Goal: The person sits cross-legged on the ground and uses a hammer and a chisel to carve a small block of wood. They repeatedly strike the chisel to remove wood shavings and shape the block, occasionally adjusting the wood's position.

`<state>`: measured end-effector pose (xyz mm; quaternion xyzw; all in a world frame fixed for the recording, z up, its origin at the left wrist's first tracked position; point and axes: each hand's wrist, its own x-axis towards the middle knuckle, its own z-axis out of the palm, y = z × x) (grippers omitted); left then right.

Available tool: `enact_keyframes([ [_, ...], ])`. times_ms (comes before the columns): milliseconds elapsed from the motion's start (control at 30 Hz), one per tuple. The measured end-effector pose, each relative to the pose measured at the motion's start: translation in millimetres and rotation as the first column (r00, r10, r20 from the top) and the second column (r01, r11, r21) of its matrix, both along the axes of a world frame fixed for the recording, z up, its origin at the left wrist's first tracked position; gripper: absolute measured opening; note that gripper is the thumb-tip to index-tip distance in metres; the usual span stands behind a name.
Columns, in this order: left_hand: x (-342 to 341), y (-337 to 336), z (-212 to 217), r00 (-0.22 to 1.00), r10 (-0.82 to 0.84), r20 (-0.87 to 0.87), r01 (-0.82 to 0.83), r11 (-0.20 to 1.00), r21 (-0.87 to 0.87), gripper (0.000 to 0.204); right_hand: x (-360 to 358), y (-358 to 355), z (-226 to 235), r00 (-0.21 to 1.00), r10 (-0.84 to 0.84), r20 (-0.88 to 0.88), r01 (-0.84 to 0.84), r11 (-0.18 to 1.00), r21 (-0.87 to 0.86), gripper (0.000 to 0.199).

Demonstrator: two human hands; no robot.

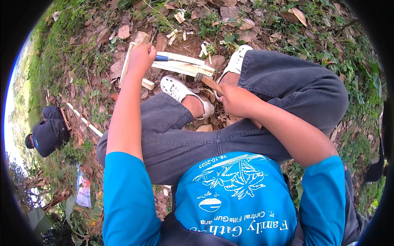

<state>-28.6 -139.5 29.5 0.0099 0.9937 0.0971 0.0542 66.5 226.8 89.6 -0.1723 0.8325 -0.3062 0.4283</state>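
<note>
My left hand is closed around a tool with a blue handle, at the left end of some pale split wood strips. What the tool's working end looks like, I cannot make out. My right hand grips the wooden handle of a hammer, whose dark head lies close to the right end of the strips. Under and beside my left hand is a pale board, with a short wood piece near it.
My white clogs stand either side of the hammer head. Wood chips lie on the leafy ground beyond. At the left, another person in dark clothes sits near a long pale strip, and a plastic bag lies nearer.
</note>
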Motion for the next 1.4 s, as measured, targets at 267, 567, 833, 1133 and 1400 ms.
enact_keyframes([
  [267, -31, -29, -55, 0.982, 0.178, 0.071, -0.176, 0.984, -0.034, 0.036, -3, 1, 0, 1.0, 0.008, 0.014, -0.008, 1.0, 0.005, 0.028],
  [567, -27, -54, -115, 0.957, 0.286, 0.052, -0.29, 0.954, 0.074, 0.046, -9, -3, 9, 0.992, 0.011, 0.122, -0.013, 1.0, 0.017, 0.038],
  [833, -25, -41, -113, 0.935, 0.349, 0.061, -0.352, 0.933, 0.075, 0.033, -11, -5, 10, 0.986, 0.0, 0.166, -0.004, 1.0, 0.025, 0.039],
  [1133, -16, -11, -54, 0.928, 0.351, -0.121, -0.35, 0.936, 0.037, 0.048, -13, -2, 4, 0.993, 0.056, 0.107, -0.056, 0.998, -0.008, 0.029],
  [1400, -35, 122, 48, 0.963, 0.172, -0.207, 0.004, 0.76, 0.65, 0.039, -15, 2, -11, 0.997, 0.057, 0.054, -0.057, 0.998, -0.007, 0.031],
])
